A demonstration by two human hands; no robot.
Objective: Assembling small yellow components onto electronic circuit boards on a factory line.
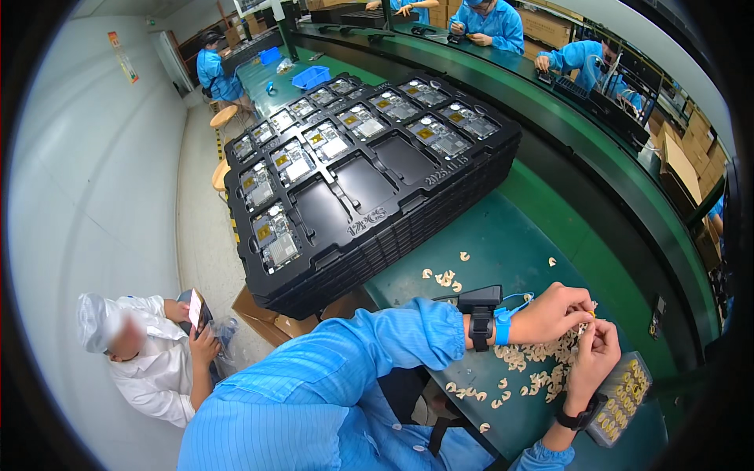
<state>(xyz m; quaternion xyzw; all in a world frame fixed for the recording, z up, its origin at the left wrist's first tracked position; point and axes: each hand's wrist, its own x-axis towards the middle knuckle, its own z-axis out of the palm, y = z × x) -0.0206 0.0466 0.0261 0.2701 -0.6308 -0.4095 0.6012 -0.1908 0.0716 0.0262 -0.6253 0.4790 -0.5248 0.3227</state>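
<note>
My left hand (556, 315) reaches in with a blue strap and a black band at its wrist. Its fingers are closed in a pinch on a small yellow piece (591, 314). Just below, my right hand (594, 363) is pinched too, its fingertips close to my left ones; what lies between them is mostly hidden. Under both hands spreads a heap of small cream-coloured curved pieces (518, 357) on the green table (503, 235). Beside my right wrist, which wears a black band, sits a clear plastic box (646, 375) with rows of small yellow parts.
A tall stack of black trays (377, 251) stands at the far left of my hands, its top tray holding circuit boards (424, 137) with some bare pockets. A green conveyor line (613, 204) runs along the right. Co-workers (491, 27) sit across it; a seated person (157, 361) is at lower left.
</note>
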